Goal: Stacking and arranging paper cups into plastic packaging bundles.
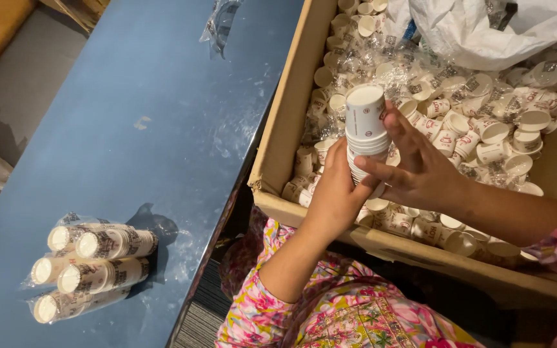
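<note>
Above cardboard box (278, 138) of loose paper cups (485, 132): stack of white paper cups (365, 125) stood upright, left hand (336, 190) wrapped round base, right hand (417, 171) fingers pressed against side.

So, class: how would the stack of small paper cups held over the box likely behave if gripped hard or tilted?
The stack of paper cups is probably light. The thin walls would likely crush under a hard grip. Both the left hand and right hand steady it, so tilting may slide cups apart.

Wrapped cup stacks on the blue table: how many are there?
5 wrapped cup stacks lie in a pile on the blue table: two on top, two in the middle, one at the bottom. Others may be hidden behind them.
</note>
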